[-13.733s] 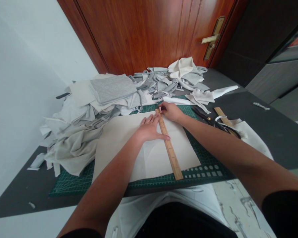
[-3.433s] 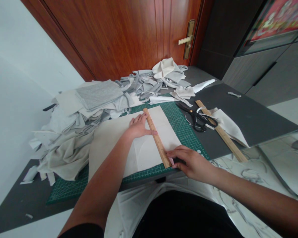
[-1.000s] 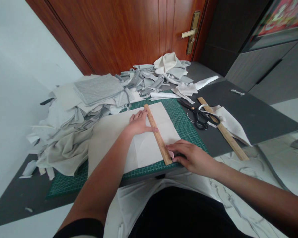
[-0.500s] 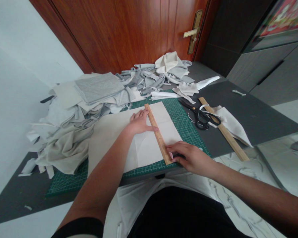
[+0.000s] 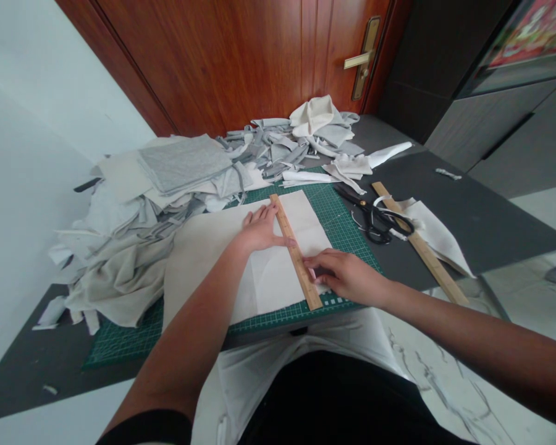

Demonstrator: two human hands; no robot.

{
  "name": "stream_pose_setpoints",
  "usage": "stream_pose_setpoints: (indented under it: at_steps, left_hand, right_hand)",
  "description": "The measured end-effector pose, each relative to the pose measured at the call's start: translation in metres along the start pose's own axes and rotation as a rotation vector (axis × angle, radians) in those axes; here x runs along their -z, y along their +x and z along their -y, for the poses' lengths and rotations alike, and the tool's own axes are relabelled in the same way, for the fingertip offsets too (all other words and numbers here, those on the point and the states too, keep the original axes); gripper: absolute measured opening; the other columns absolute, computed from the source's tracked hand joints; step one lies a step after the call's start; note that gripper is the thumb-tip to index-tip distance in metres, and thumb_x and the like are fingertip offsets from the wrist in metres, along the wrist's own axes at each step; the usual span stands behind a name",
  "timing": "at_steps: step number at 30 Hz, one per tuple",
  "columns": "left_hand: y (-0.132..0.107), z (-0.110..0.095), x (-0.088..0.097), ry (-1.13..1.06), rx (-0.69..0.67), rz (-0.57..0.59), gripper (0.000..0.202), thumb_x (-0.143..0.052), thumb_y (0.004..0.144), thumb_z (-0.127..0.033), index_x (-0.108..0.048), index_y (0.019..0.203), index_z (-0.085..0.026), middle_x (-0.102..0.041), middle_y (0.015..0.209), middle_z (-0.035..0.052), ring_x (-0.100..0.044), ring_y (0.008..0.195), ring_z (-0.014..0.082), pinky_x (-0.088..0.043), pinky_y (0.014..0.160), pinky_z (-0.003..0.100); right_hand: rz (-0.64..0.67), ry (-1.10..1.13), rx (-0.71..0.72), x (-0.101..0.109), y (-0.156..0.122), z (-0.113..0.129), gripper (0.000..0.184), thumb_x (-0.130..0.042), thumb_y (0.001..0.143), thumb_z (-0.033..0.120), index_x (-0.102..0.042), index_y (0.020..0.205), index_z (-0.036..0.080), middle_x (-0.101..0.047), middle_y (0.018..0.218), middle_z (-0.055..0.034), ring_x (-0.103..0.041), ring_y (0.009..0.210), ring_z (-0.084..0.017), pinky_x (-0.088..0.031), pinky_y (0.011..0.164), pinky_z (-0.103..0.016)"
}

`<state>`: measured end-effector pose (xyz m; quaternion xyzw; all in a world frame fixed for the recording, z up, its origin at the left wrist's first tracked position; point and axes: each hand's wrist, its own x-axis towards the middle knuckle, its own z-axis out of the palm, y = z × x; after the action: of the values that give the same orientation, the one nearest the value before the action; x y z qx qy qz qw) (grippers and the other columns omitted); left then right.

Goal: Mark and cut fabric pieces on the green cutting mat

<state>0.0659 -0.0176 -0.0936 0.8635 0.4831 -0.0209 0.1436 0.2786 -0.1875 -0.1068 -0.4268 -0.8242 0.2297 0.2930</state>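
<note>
A sheet of off-white cloth lies flat, with a wooden ruler laid across its right part. My left hand rests with fingers spread, pressing the ruler's upper half down onto the cloth. Pinched in my right hand is a small pale pink piece, which looks like tailor's chalk. It is against the ruler's right edge, below the middle. My fingers partly cover it.
Under the cloth is a green cutting mat. Black scissors lie to the right across a second wooden ruler, beside a white scrap. Heaped fabric scraps and a grey folded stack stand at the back, before a door.
My right hand has slid a little up along the ruler's edge, away from me, with the pink piece. My left hand and the ruler stay in place.
</note>
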Motion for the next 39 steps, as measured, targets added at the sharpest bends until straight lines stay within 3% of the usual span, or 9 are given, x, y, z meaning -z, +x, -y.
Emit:
stream_pose_setpoints:
  at_steps: [17,29,39]
  left_hand:
    - [0.001,0.002,-0.001,-0.006,-0.001,-0.018,0.125,-0.070,0.065,-0.079,-0.017,0.163,-0.022,-0.015,0.173,0.0139,-0.010,0.160,0.0352,-0.006,0.128,0.056]
    - [0.000,0.002,-0.001,0.000,-0.016,-0.015,0.122,-0.066,0.067,-0.081,-0.018,0.163,-0.024,-0.014,0.173,0.0120,-0.008,0.160,0.0353,-0.007,0.128,0.056]
    - [0.002,0.004,-0.003,0.009,-0.026,-0.018,0.129,-0.064,0.066,-0.084,-0.013,0.165,-0.019,-0.012,0.173,0.0136,-0.009,0.160,0.0365,-0.007,0.128,0.058]
  right_hand:
    - [-0.043,-0.089,-0.117,0.000,0.050,-0.023,0.028,-0.069,0.086,0.007,-0.072,0.111,0.019,-0.074,0.111,-0.0083,-0.068,0.107,-0.024,-0.051,0.098,-0.038]
    - [-0.053,-0.189,-0.201,0.006,0.104,-0.046,0.031,-0.069,0.088,0.013,-0.071,0.119,0.016,-0.073,0.106,-0.0097,-0.067,0.100,-0.022,-0.048,0.093,-0.031]
    - [-0.130,-0.238,-0.244,0.006,0.153,-0.071,0.022,-0.069,0.088,0.015,-0.072,0.109,0.016,-0.076,0.106,-0.0090,-0.067,0.100,-0.023,-0.046,0.087,-0.029]
